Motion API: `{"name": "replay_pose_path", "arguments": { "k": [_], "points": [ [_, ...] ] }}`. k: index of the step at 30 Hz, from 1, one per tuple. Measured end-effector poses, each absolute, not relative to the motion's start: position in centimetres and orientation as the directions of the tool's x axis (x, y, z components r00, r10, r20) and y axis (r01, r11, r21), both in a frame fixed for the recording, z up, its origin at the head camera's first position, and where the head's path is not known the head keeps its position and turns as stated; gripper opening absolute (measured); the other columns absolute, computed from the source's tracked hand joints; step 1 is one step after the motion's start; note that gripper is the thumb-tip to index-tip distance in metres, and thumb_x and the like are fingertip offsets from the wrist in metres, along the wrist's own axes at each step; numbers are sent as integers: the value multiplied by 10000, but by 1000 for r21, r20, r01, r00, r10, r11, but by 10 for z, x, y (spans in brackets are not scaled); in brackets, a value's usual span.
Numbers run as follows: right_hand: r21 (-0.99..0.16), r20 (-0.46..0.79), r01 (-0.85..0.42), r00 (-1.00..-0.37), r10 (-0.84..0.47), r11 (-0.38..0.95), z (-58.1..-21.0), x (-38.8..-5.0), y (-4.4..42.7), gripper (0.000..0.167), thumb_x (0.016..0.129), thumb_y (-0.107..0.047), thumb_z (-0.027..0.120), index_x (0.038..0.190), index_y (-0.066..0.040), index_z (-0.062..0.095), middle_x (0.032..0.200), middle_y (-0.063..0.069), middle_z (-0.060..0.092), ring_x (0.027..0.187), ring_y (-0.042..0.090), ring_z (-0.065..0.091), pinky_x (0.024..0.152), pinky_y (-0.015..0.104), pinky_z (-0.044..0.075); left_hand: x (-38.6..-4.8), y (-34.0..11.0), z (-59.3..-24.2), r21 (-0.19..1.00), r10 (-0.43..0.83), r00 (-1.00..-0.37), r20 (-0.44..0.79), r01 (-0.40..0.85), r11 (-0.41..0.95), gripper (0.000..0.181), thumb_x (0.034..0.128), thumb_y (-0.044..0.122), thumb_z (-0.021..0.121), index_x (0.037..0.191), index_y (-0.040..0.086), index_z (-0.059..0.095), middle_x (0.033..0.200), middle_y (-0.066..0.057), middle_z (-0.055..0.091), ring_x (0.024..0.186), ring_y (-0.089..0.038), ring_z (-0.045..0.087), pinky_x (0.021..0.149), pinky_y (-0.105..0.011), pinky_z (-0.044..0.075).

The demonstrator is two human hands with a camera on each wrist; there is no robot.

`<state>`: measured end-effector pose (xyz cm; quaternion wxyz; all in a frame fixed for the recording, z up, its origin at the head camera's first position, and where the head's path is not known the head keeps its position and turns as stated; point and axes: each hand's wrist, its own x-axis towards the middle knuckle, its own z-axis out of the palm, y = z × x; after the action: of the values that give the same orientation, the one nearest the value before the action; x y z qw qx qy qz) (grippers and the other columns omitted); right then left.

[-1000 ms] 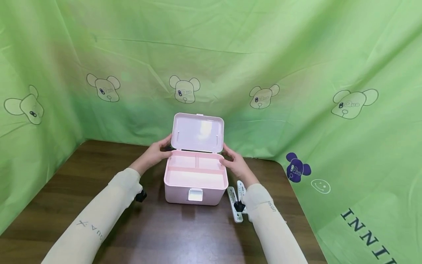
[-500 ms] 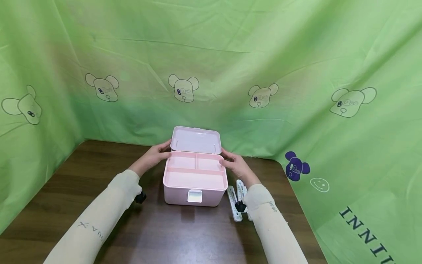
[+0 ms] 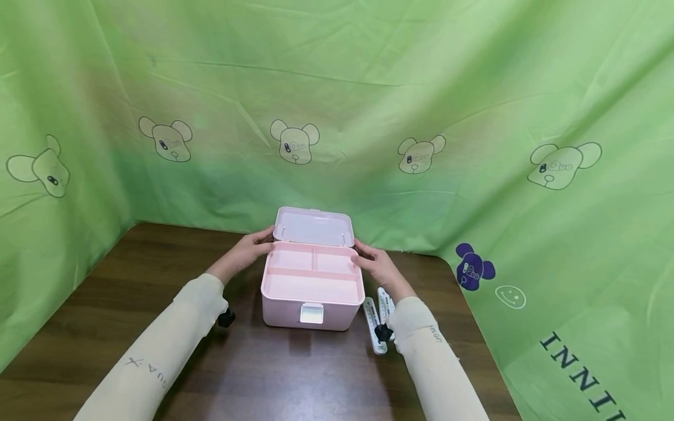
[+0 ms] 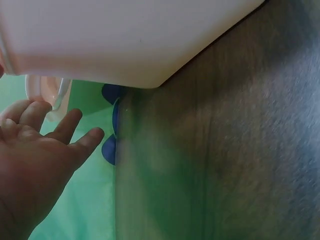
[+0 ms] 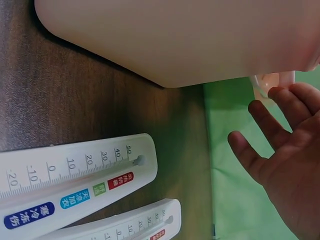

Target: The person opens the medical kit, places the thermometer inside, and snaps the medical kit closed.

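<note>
A pink box [image 3: 310,286] stands on the table, its lid [image 3: 314,227] tilted far back on the hinge side. Inside, dividers form compartments with nothing in them. My left hand [image 3: 244,251] is at the box's rear left corner, thumb on the rim and fingers beside the lid; the left wrist view shows this hand [image 4: 45,145] with spread, fairly straight fingers. At the rear right corner my right hand [image 3: 381,268] mirrors it, thumb at the rim; its fingers [image 5: 242,145] are spread too in the right wrist view.
White thermometers [image 5: 80,175] lie on the table right of the box, partly under my right wrist in the head view. A green printed curtain [image 3: 337,105] hangs behind and at the sides of the wooden table [image 3: 295,380].
The lid has swung backward from nearly upright to a low backward tilt. Both hands have stayed at the rear corners, the fingers shifting slightly with the lid.
</note>
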<state>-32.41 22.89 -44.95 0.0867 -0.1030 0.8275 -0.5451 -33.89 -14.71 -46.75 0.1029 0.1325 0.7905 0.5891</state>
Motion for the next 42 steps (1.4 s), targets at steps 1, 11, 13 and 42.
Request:
{"name": "replay_pose_path", "arguments": {
  "k": [1, 11, 13, 42],
  "points": [
    [-917, -29, -78, -965, -261, 391, -449, -323, 229, 680, 991, -272, 687, 1578, -99, 393, 1596, 132, 423, 1492, 319, 370, 1231, 479, 298, -339, -146, -468, 959, 327, -945, -5, 88, 269, 728, 1021, 298, 586, 1638, 140, 233, 1652, -143, 323, 1532, -320, 291, 1246, -522, 255],
    [-878, -16, -70, -985, -174, 474, -441, -308, 223, 615, 1001, -382, 669, 1533, -130, 495, 1559, 116, 491, 1471, 325, 407, 1209, 506, 338, -331, -142, -468, 964, 275, -961, -12, 62, 259, 668, 1041, 314, 563, 1625, 140, 291, 1657, -115, 322, 1540, -310, 267, 1260, -521, 214],
    [-853, 10, -95, -986, -164, 513, -440, -305, 221, 596, 998, -429, 662, 1501, -133, 542, 1522, 119, 537, 1437, 323, 458, 1182, 509, 383, -328, -143, -465, 962, 261, -965, -13, 59, 267, 658, 1046, 318, 576, 1616, 120, 315, 1643, -129, 351, 1529, -325, 294, 1249, -528, 243],
    [-790, 217, -234, -971, -99, 567, -438, -203, 227, 365, 992, -256, 703, 1348, -176, 687, 1186, 27, 741, 1083, 211, 677, 945, 412, 563, -208, -125, -458, 879, 133, -979, 154, 197, 433, 881, 881, 459, 800, 1574, 81, 409, 1565, -155, 475, 1383, -433, 496, 1116, -575, 440]
  ]
}}
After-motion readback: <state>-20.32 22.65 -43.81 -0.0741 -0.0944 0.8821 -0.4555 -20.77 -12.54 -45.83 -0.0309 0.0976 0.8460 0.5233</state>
